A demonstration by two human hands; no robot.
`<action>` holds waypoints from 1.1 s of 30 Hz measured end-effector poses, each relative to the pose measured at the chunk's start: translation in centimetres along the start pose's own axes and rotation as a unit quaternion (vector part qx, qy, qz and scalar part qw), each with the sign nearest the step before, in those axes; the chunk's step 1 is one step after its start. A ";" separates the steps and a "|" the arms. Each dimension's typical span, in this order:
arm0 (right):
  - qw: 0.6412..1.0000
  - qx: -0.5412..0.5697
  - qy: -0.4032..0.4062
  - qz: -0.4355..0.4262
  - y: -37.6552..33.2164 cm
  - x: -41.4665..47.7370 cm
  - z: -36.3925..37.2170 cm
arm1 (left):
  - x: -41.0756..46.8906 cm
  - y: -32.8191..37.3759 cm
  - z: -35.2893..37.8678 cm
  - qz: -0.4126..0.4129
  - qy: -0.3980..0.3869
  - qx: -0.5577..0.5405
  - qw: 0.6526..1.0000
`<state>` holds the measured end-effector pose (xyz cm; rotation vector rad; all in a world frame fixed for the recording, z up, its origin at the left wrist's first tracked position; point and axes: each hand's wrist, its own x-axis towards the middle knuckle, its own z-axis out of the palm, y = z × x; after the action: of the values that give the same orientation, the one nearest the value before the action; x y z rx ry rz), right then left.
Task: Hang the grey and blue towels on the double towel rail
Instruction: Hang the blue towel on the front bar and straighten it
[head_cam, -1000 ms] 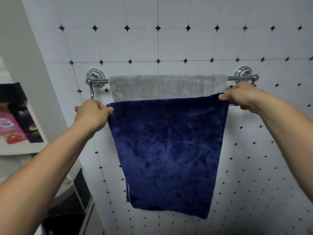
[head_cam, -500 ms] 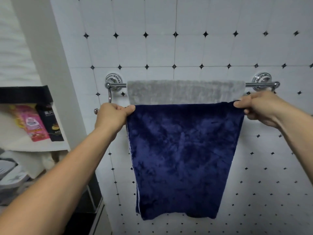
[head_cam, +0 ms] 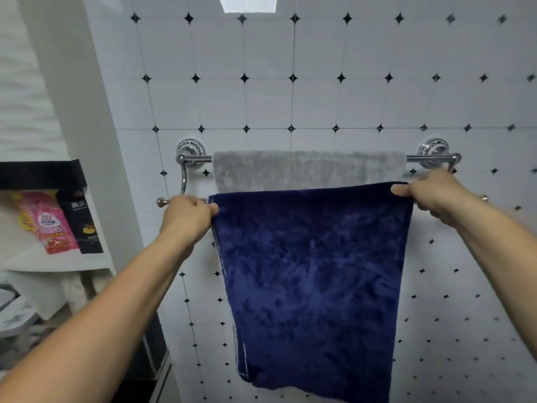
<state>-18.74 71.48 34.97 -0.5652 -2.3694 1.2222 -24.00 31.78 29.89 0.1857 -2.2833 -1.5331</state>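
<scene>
The blue towel (head_cam: 311, 271) is draped over the front bar of the double towel rail (head_cam: 193, 159). Its top corners are pinched at 9 and 3 o'clock by the left hand (head_cam: 186, 219) and right hand (head_cam: 433, 199), fingers curled round the fold, presumably so it is kept taut and level. The grey towel (head_cam: 308, 170) is hung on the back bar at 12 o'clock (only a strip is seen), so only release seems left.
</scene>
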 end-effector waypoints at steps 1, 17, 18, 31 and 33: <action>1.000 -0.004 0.009 -0.023 0.2 -0.1 0.1 | -0.1 -0.4 0.1 0.004 -0.005 -0.013 1.000; 0.983 0.173 -0.053 -0.007 5.4 -3.3 1.8 | 0.0 1.0 -0.3 0.053 0.076 0.052 0.994; 0.984 0.168 -0.053 -0.008 5.6 -3.5 1.8 | 0.0 1.0 -0.3 0.060 0.082 0.071 0.992; 0.968 0.215 -0.129 -0.012 6.7 -3.6 3.1 | -2.3 -2.7 0.9 0.108 0.043 -0.009 0.993; 0.961 0.252 -0.117 -0.014 6.4 -3.0 2.6 | -1.6 -1.9 0.2 0.113 0.060 -0.028 0.991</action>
<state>-16.52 71.61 27.78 -0.2271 -2.1008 1.8796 -22.79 31.71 27.69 0.0035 -2.0872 -1.4277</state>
